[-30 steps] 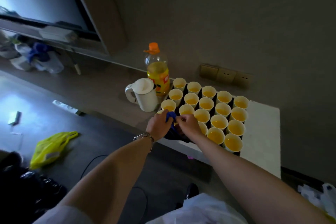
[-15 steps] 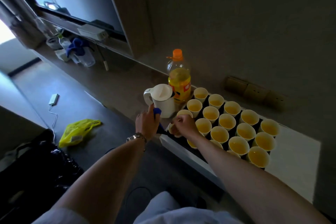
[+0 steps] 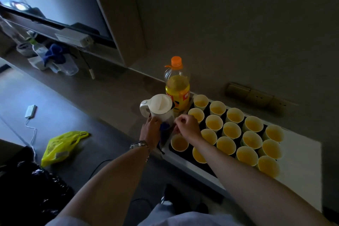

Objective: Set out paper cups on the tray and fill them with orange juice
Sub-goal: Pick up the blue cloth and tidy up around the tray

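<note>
Paper cups (image 3: 232,130) on the black tray (image 3: 200,163) hold orange juice; the half-full juice bottle (image 3: 177,90) stands at 11 o'clock. Left hand (image 3: 150,131) grips a blue thing (image 3: 164,126); right hand (image 3: 187,126) fingers curl, maybe holding something, can't tell

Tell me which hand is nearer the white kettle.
Left. The left hand sits against the white kettle at its base, holding something blue; the right hand hovers beside it over the tray's near corner.

Orange-capped yellow juice bottle (image 3: 177,90), white kettle (image 3: 160,108), yellow-filled cups (image 3: 232,130), black tray (image 3: 185,156).
</note>
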Motion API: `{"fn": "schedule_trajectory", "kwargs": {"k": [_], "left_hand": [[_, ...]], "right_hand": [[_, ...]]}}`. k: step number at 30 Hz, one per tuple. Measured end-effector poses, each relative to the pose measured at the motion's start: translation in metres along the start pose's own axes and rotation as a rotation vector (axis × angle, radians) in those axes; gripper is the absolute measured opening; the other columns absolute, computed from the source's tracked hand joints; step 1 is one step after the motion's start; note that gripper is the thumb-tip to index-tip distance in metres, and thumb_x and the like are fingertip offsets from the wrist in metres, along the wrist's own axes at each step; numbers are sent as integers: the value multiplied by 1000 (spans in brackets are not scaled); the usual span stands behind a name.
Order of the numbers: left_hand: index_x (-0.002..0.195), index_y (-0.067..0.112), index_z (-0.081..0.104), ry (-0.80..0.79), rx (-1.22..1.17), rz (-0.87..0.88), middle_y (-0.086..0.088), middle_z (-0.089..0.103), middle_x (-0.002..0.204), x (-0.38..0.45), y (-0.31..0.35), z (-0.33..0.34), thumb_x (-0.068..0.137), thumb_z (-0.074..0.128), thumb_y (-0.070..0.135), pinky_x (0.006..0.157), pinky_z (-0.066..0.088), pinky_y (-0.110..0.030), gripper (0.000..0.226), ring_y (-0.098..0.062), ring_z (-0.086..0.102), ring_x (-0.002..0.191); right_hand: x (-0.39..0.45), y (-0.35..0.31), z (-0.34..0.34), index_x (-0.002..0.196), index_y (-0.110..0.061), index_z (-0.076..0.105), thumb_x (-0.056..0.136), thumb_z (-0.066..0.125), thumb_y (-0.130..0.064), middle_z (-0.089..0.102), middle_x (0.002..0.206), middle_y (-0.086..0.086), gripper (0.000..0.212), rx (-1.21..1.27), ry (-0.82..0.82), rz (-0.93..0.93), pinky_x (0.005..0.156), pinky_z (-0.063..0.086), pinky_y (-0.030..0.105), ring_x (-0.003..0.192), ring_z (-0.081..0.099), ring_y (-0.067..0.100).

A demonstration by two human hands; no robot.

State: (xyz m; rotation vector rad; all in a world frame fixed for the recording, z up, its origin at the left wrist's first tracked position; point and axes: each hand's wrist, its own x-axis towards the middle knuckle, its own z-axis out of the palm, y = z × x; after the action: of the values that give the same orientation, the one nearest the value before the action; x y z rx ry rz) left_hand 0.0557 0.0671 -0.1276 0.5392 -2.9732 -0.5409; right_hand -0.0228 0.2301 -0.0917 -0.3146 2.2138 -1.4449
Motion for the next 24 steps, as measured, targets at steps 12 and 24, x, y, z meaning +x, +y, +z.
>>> {"fn": "schedule_trajectory", "kwargs": {"k": [12, 24], "left_hand": [[117, 14, 66, -120, 183, 273, -4, 72, 107, 20, -24, 12, 81, 80, 5, 61, 62, -43, 39, -31, 75, 83], [115, 7, 73, -218, 21, 390, -10, 74, 107, 60, 12, 37, 103, 55, 16, 80, 58, -40, 24, -32, 70, 99]], "right_hand": [[25, -9, 11, 75, -17, 66, 95, 55, -26, 69, 60, 1, 25, 13, 177, 38, 70, 61, 47, 59, 67, 20], [34, -9, -2, 69, -14, 65, 92, 56, -23, 67, 58, -2, 27, -17, 398, 61, 64, 58, 44, 57, 65, 15]]}}
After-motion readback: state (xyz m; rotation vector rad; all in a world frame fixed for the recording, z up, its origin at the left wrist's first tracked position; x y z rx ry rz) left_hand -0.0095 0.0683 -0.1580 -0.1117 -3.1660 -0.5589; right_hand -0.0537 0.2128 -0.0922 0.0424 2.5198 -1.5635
